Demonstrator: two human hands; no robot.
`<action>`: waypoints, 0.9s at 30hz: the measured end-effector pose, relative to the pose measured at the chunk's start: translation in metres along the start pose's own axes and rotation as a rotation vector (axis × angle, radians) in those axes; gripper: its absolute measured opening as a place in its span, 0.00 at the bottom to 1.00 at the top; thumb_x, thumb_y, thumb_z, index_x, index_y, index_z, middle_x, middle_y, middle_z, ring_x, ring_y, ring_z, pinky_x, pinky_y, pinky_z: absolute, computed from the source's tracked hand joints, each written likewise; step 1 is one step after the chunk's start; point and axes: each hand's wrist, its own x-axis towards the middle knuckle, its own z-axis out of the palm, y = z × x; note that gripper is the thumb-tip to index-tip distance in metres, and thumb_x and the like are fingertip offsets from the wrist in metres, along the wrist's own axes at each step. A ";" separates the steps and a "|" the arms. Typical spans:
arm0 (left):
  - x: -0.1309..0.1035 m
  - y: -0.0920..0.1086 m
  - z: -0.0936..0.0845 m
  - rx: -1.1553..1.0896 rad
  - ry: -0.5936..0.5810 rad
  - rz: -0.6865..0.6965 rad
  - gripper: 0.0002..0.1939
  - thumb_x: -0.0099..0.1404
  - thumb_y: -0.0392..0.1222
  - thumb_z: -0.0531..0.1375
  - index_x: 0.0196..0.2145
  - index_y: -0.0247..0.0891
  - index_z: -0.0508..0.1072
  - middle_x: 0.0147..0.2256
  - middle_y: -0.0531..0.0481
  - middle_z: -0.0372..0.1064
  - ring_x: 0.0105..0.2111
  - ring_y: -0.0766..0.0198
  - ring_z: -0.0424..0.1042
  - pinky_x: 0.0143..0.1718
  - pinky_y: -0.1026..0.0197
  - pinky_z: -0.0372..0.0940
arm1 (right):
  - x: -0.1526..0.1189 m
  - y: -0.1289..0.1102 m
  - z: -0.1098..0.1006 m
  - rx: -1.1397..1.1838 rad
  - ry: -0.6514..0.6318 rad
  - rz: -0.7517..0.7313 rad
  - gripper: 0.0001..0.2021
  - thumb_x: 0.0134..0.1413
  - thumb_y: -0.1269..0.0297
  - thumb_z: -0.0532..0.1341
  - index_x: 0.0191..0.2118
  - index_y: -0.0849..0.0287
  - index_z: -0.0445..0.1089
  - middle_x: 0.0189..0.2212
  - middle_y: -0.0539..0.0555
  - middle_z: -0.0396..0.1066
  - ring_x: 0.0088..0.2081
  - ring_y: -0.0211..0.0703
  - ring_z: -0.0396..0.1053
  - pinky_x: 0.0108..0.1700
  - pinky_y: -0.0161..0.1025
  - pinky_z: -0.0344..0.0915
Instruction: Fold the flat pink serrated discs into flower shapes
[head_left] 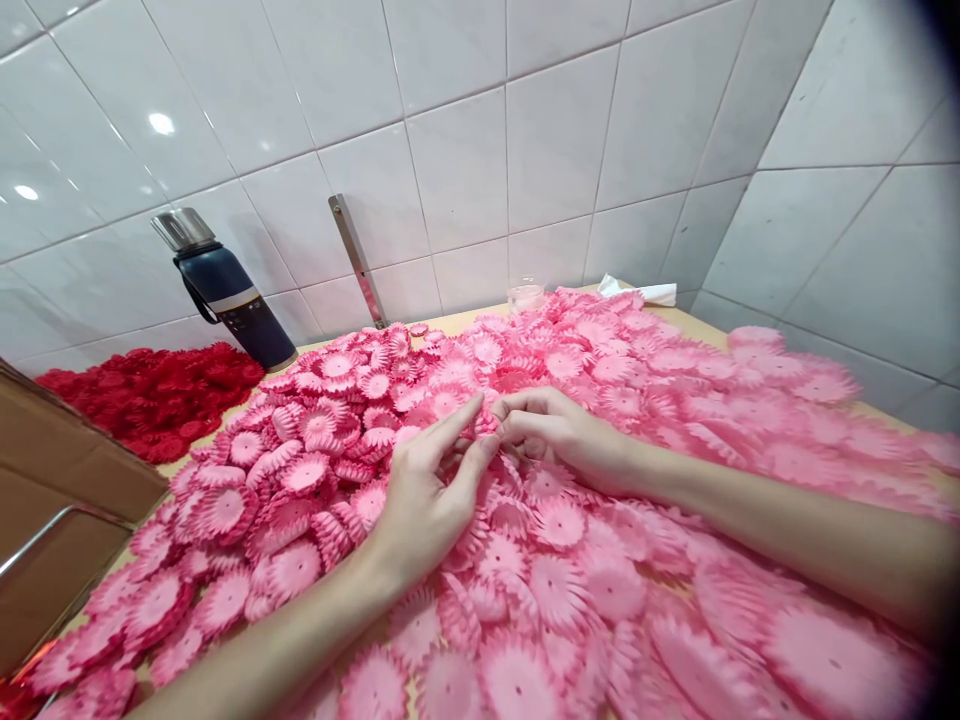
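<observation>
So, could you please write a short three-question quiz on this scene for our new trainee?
1. Multiple choice: which of these is closest to the red pile?
a) the clear cup
b) the bottle
c) the white paper

2. True or false: the left hand is gripping the bottle.

3. Fill in the gap: the frilled pieces around the right hand are coloured ____.

Key:
1. b
2. False; its fingers are close to those of the right hand, well away from the bottle.
3. pink
</observation>
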 end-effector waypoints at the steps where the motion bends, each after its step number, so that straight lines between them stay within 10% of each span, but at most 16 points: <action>1: 0.000 0.000 0.000 0.016 0.011 -0.001 0.21 0.67 0.42 0.55 0.56 0.37 0.67 0.37 0.45 0.74 0.34 0.62 0.70 0.39 0.59 0.66 | 0.000 0.000 0.000 -0.007 0.001 0.001 0.07 0.42 0.67 0.58 0.18 0.60 0.63 0.16 0.46 0.61 0.20 0.32 0.57 0.24 0.34 0.52; 11: -0.002 0.006 0.000 -0.110 0.096 -0.123 0.12 0.68 0.37 0.50 0.49 0.40 0.64 0.19 0.60 0.50 0.17 0.72 0.48 0.17 0.69 0.46 | 0.001 0.004 -0.001 0.124 0.014 0.059 0.08 0.41 0.69 0.58 0.17 0.59 0.60 0.16 0.47 0.61 0.20 0.33 0.59 0.23 0.33 0.55; 20: 0.004 -0.004 0.000 -0.414 0.277 -0.192 0.07 0.66 0.38 0.52 0.34 0.36 0.69 0.35 0.50 0.65 0.28 0.68 0.71 0.28 0.64 0.70 | 0.003 0.004 -0.006 0.393 0.041 0.137 0.06 0.37 0.67 0.56 0.15 0.60 0.64 0.15 0.52 0.65 0.19 0.36 0.61 0.21 0.34 0.57; 27: 0.001 0.002 -0.003 -0.190 0.245 -0.147 0.10 0.64 0.40 0.56 0.26 0.35 0.70 0.26 0.52 0.66 0.29 0.67 0.66 0.30 0.66 0.64 | 0.001 0.002 -0.004 0.279 0.050 0.082 0.07 0.38 0.70 0.63 0.18 0.61 0.64 0.16 0.48 0.62 0.21 0.34 0.61 0.22 0.33 0.55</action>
